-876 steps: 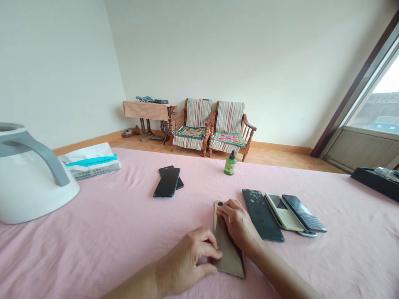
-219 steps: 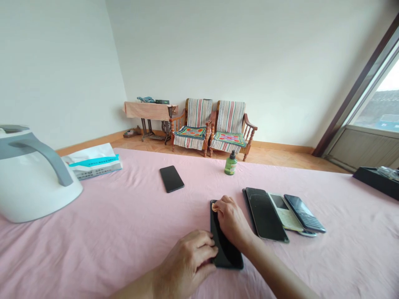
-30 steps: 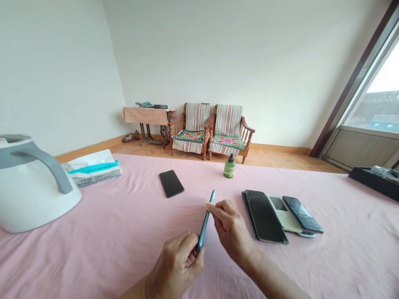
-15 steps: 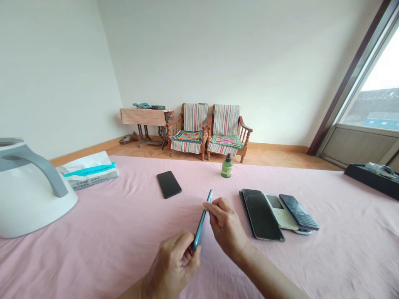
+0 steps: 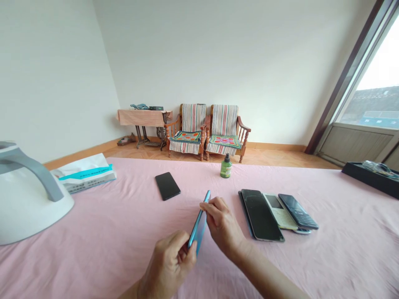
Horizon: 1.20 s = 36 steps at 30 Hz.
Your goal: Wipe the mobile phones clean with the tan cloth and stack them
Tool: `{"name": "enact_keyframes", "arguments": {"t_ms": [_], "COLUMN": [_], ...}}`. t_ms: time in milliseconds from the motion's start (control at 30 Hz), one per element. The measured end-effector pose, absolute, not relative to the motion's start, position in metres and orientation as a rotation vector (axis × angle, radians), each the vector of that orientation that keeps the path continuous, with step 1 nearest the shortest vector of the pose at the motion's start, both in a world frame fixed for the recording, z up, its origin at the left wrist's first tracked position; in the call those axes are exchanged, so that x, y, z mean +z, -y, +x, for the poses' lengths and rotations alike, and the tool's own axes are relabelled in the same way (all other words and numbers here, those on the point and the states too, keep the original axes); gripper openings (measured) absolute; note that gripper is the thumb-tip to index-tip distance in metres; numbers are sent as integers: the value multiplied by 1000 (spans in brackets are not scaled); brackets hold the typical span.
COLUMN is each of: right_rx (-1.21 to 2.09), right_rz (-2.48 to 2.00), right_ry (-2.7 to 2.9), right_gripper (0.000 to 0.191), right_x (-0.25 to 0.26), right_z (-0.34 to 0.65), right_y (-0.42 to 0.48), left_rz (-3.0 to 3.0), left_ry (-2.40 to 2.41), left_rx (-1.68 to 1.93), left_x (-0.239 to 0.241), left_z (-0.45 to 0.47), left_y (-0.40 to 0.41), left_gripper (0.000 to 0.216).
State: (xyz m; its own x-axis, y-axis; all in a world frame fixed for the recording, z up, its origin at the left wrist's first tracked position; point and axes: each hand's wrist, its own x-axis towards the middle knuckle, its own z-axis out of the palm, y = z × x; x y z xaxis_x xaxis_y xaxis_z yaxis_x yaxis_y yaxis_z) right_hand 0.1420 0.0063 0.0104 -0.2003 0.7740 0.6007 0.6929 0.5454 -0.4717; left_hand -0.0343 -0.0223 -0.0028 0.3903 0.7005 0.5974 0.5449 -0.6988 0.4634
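Both my hands hold one blue-edged phone [image 5: 199,221] on its long edge, tilted, just above the pink cloth. My left hand [image 5: 170,265] pinches its near end with closed fingers. My right hand [image 5: 222,226] is closed on its far upper part, fingertips at the top edge. To the right lie several phones in a row: a stacked black phone [image 5: 261,214], a pale keypad phone [image 5: 279,207] and a dark phone [image 5: 298,211]. Another black phone [image 5: 167,185] lies alone further back on the left.
A small green bottle [image 5: 226,167] stands at the table's far edge. A white kettle [image 5: 25,199] with a grey handle and a white-and-teal package [image 5: 84,173] are at the left. A black tray [image 5: 370,176] sits at the far right. Pink cloth [image 5: 109,232] covers the table.
Earlier the phone lay flat under both hands; a second ago it stood on edge, and now it has tipped a little further, showing its blue back. The view has shifted slightly.
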Motion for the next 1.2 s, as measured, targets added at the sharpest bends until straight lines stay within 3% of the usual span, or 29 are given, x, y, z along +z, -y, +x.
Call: {"name": "enact_keyframes", "arguments": {"t_ms": [767, 1200], "right_rx": [74, 33], "right_rz": [-1170, -1382], "right_ry": [1962, 1828], "right_gripper": [34, 28], "right_x": [4, -9], "right_z": [141, 176], "right_y": [9, -41], "left_rz": [2495, 2546], "left_ry": [-1106, -1055], "left_rx": [1185, 1174], "left_x": [-8, -8], "left_z": [-35, -37], "left_y": [23, 21], "left_gripper": [23, 22]}}
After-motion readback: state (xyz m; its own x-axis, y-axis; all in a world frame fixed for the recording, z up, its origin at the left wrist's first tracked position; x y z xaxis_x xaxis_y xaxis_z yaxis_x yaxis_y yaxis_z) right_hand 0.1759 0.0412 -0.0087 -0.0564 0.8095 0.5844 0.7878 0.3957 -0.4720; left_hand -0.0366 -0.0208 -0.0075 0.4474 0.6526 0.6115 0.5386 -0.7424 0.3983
